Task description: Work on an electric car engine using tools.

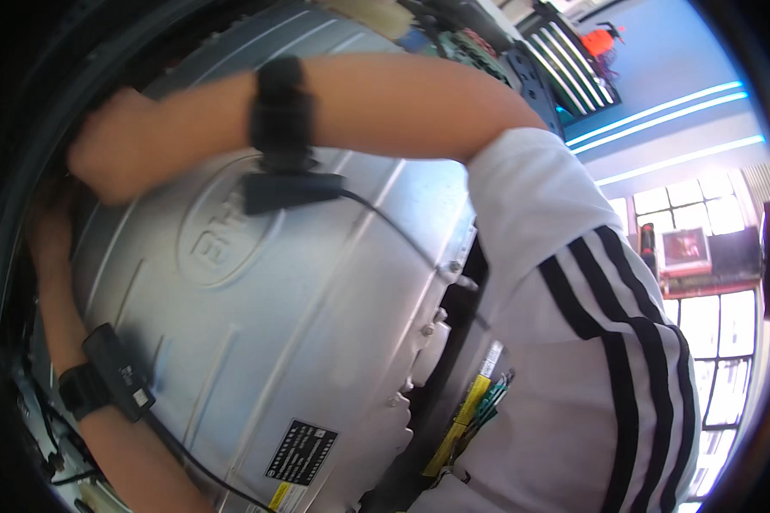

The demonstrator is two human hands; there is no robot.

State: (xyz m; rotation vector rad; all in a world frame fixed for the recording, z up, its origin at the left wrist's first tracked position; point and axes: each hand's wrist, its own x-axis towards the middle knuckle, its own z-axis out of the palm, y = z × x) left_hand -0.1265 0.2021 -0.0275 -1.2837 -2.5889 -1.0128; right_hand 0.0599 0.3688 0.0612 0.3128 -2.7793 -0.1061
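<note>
A large silver metal casing [316,256] with raised ribs and an embossed oval fills the middle of the view. Across its upper part reaches my right arm, and my right hand [115,150] is closed in a fist at the casing's far left edge. What it holds, if anything, is hidden and smeared by motion. Just below it, my left hand [51,209] reaches into the dark gap along the same edge; its fingers are lost in shadow. Each wrist wears a black strap with a small black device [120,372] and a cable.
A black printed label [302,453] is stuck on the casing near the bottom. Bolted lugs [428,329] line its right edge. Beyond them lie a yellow label strip [466,415] and green connectors [492,398]. Dark cables [56,419] hang at lower left. Windows [719,342] stand at right.
</note>
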